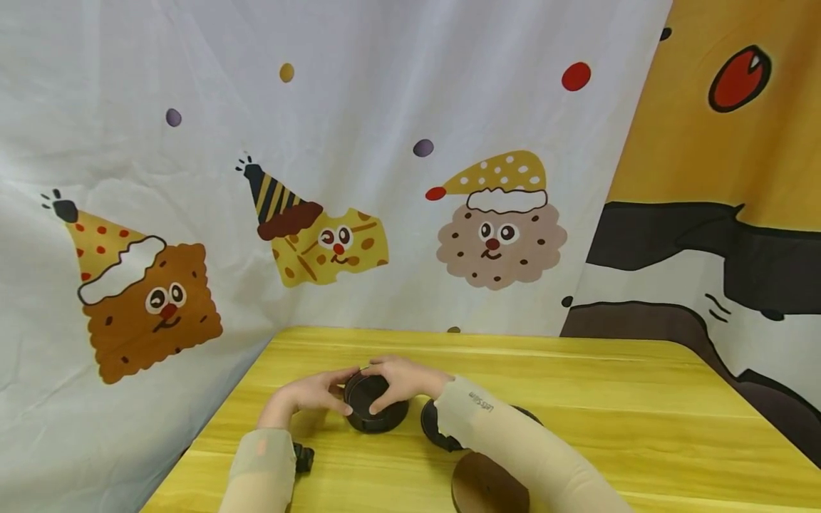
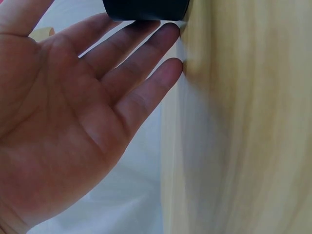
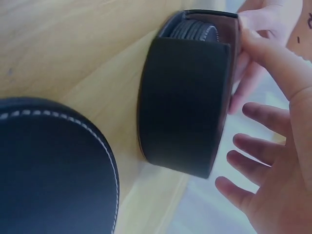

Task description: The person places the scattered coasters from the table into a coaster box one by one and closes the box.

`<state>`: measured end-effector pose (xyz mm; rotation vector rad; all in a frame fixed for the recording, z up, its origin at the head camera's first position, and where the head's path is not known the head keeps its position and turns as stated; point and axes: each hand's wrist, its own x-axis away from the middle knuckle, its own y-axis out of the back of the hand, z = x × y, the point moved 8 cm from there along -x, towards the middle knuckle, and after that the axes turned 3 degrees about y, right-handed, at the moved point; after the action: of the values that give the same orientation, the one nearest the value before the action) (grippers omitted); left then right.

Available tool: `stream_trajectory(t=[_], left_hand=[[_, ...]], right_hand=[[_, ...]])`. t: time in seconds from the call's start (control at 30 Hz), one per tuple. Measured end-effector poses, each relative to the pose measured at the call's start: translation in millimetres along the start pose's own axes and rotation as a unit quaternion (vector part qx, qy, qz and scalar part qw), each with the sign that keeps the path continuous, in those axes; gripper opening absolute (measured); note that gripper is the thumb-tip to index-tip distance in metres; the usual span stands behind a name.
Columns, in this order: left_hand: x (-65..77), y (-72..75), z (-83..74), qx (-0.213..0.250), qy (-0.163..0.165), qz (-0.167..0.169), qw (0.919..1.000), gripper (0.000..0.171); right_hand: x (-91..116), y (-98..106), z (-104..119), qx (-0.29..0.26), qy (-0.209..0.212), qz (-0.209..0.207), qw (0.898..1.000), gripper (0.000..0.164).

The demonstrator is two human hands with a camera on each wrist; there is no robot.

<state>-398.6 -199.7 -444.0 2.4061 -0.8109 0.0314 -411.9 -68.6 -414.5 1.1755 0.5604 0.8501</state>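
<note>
Gently, I'm framing the round black leather-look holder on the yellow wood-grain counter between loosely spread left hand and right hand, judging it light, stiffish, best gripped round its sidewall.

Your head view looks forward and down across the worktop; your 2 wrist views, close-up and turned sideways, share the black round holder.

The round holder had a smooth, matt, leathery finish, as did the white-stitched disc. The tabletop showed wood grain under a faint sheen; the backdrop was creased cloth. The brown disc looked smooth, perhaps leather too.
</note>
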Motion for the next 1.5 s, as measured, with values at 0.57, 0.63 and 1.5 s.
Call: stream_trajectory(t=[0.57, 0.63, 1.5], left_hand=[[6.8, 2.3, -5.1, 0.003, -0.014, 0.004, 0.9999, 0.090], [7.3, 2.4, -3.7, 0.005, -0.013, 0.005, 0.9999, 0.090], [2.4, -3.3, -2.9, 0.014, -0.021, 0.019, 0.9995, 0.090]], right_hand=[[109.4, 40.0, -51.4, -0.059, -0.013, -0.066, 0.996, 0.070], [124.8, 40.0, -59.9, -0.072, -0.020, -0.074, 0.994, 0.070], [231.4, -7.9, -114.5, -0.233, -0.038, -0.009, 0.972, 0.098]])
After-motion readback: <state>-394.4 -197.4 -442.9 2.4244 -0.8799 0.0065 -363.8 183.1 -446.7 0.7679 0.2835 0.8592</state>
